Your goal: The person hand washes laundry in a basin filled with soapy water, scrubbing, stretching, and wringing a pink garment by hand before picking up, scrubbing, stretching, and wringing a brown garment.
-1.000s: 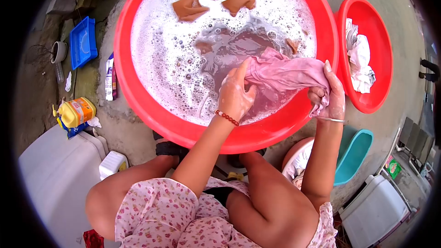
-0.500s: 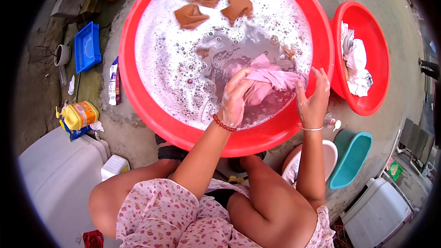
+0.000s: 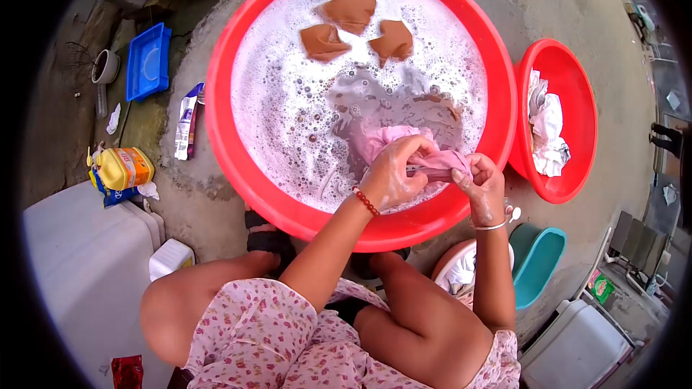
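Observation:
A wet pink cloth (image 3: 393, 137) is stretched between my two hands over the near right side of a large red basin (image 3: 249, 191). My left hand (image 3: 396, 171), with a beaded bracelet at the wrist, is closed on the gathered cloth. Thumb and fingers of my right hand (image 3: 481, 186) pinch the cloth's right end above the basin's rim. Part of the cloth lies in the grey sudsy water (image 3: 353, 104). Several pieces of brown fabric (image 3: 349, 9) poke up through the white foam at the far side.
Right of the basin stands a smaller red tub (image 3: 573, 122) holding white laundry (image 3: 549, 130). A teal tub (image 3: 537, 266) and a pale basin (image 3: 441, 263) sit near my right knee. At left are a yellow jug (image 3: 124, 169), a blue tray (image 3: 148, 65) and a purple-and-white packet (image 3: 188, 122).
My right hand has gone from open beside the cloth to pinching its end. Both hands are lower and nearer me, and the cloth is now drawn out between them. The view has shifted slightly.

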`<state>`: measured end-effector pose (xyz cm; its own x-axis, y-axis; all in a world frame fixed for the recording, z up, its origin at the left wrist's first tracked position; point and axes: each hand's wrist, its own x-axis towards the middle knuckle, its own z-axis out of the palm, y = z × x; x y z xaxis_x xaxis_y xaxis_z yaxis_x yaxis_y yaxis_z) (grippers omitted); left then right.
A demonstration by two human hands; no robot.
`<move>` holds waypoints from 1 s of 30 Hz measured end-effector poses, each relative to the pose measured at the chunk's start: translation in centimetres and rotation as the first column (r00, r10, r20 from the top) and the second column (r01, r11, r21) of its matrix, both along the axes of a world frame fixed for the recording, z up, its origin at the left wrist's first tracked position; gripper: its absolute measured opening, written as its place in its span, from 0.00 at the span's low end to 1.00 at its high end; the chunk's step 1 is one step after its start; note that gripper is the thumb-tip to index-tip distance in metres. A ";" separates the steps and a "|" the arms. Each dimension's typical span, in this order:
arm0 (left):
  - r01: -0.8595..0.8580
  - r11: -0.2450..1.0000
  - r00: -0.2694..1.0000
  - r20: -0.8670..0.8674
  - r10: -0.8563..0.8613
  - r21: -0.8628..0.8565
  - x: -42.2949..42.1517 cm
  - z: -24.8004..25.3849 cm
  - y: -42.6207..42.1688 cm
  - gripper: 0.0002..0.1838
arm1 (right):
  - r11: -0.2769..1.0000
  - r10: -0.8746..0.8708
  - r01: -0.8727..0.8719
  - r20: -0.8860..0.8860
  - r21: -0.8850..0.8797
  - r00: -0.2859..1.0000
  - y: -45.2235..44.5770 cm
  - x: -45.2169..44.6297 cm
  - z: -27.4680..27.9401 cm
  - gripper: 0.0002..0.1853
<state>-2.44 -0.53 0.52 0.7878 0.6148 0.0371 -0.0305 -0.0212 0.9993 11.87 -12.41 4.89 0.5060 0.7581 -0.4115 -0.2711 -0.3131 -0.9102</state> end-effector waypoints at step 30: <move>-0.356 0.933 0.752 0.577 0.320 -0.055 -1.9 15.6 6.3 0.23 | 0.783 -0.321 -0.001 0.405 0.622 0.856 4.0 4.5 17.1 0.09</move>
